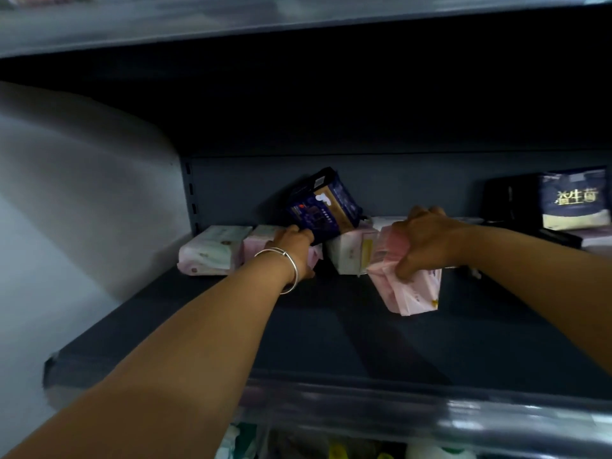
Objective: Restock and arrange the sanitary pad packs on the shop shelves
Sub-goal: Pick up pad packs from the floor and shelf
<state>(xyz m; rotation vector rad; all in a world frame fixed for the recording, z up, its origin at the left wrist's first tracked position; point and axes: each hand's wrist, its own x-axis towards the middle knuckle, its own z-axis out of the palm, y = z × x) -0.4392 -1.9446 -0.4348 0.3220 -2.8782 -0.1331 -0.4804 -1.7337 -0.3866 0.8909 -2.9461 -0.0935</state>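
Deep in a dark matte metal shelf (231, 332), smooth and flat, with a slotted upright at the back left. Left hand (294, 248), silver bangles (286, 271) round the wrist, gripping the lower corner of a glossy navy pad pack (323, 207), tilted up off the row, gold panel and small print on its face. Right hand (422, 241) clenched round a soft pink pad pack (407, 286), crinkled film wrapper, lifted just above the shelf board. Behind, lying flat against the back panel: a pale green-and-white pack (212, 250), a pink one (261, 241) touching it, a cream pack (351, 255) between the hands. Far right, an upright navy-and-cream pack (574, 200) with pale lettering.
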